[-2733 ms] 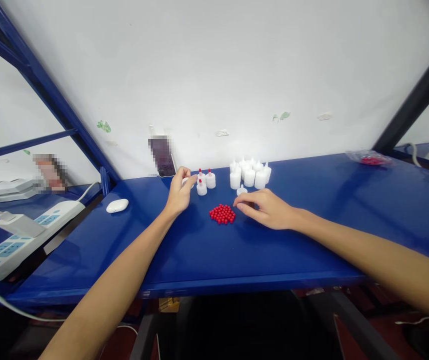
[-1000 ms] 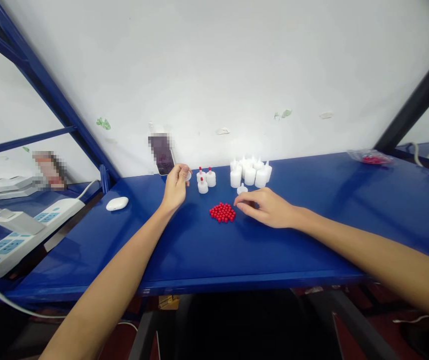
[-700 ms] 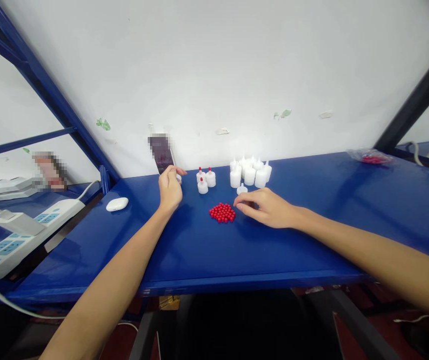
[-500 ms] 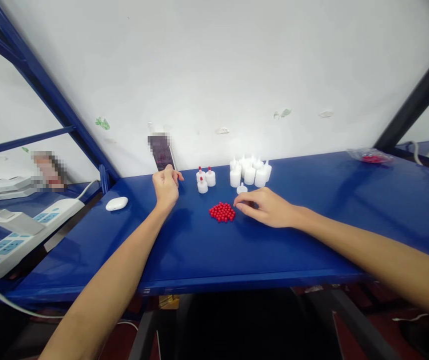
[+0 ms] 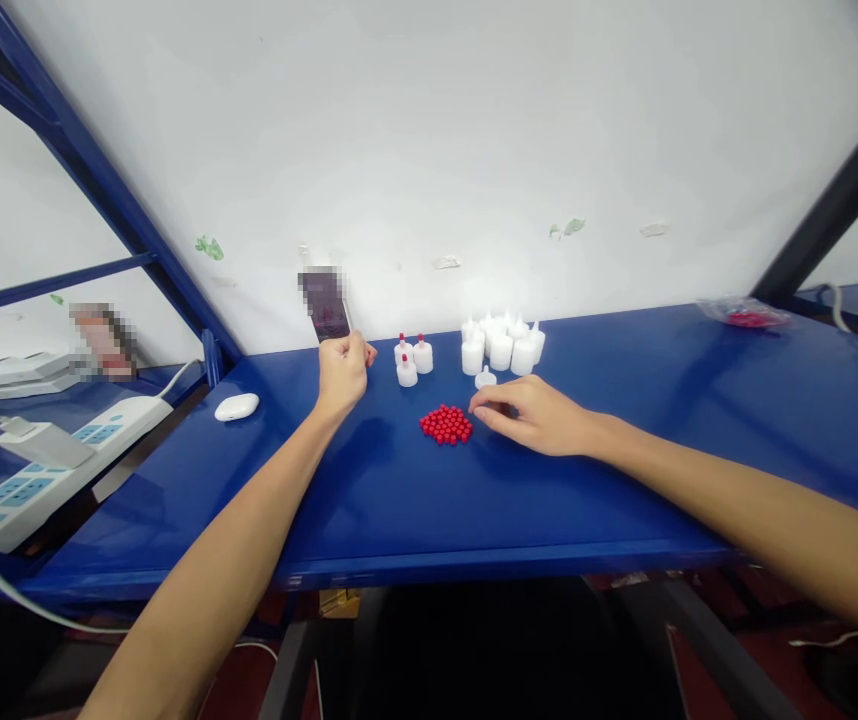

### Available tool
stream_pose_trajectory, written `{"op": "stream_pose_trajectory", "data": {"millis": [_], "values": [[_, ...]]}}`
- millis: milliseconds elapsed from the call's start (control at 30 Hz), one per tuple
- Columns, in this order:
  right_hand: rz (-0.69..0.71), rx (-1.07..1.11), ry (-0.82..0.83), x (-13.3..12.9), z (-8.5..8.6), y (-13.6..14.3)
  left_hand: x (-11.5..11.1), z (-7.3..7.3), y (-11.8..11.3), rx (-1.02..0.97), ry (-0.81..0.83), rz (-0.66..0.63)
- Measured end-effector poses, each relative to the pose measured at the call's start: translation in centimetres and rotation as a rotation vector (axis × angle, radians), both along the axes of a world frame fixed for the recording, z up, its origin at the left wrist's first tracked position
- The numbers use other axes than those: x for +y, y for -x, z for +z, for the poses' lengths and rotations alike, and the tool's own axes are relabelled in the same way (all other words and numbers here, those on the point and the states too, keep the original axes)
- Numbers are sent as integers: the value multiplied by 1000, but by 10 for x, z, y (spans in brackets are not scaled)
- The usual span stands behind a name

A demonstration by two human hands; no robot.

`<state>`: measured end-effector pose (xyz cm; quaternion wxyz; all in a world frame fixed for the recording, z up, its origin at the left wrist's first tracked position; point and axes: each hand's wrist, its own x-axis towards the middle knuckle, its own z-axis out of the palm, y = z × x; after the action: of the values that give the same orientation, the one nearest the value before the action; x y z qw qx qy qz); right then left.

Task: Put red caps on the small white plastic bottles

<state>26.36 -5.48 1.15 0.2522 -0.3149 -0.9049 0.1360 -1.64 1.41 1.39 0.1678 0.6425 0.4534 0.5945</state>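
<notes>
Three white bottles (image 5: 406, 372) wear red tips; the clustered bottles (image 5: 501, 351) are bare. My left hand (image 5: 343, 378) and right hand (image 5: 538, 418) curl, grips unclear.

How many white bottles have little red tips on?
3: the back-left bottle, the back-right bottle and the front bottle, grouped right of the left hand. That hand might hide another.

Around one red pile (image 5: 446, 425) I see three red-tipped bottles (image 5: 407, 373) at eleven o'clock, one nozzle cap (image 5: 485, 379) at one, one white case (image 5: 237, 407) at nine
</notes>
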Motion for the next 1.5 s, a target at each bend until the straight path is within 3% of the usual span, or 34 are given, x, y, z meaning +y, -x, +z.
{"op": "stream_pose_trajectory", "data": {"millis": [133,267,600,800,1033,1267,1500], "values": [[-97,30,-22,1,-1,0,-6,-4,-2,120,-16,-83],[-193,39,-31,3,-1,0,-8,-8,-9,343,-148,-29],[-231,-2,-21,4,-2,1,6,-22,-14,677,-269,-35],[-391,-26,-45,8,-2,-2,1,-21,-8,656,-223,-49],[-407,-131,-164,10,-5,-6,-9,-12,-10,585,-290,-20],[-407,-230,-130,12,-9,-6,-31,-6,-29,587,-125,-306],[-290,-283,-72,13,-11,-6,-31,-11,-36,691,-77,-428]]}}
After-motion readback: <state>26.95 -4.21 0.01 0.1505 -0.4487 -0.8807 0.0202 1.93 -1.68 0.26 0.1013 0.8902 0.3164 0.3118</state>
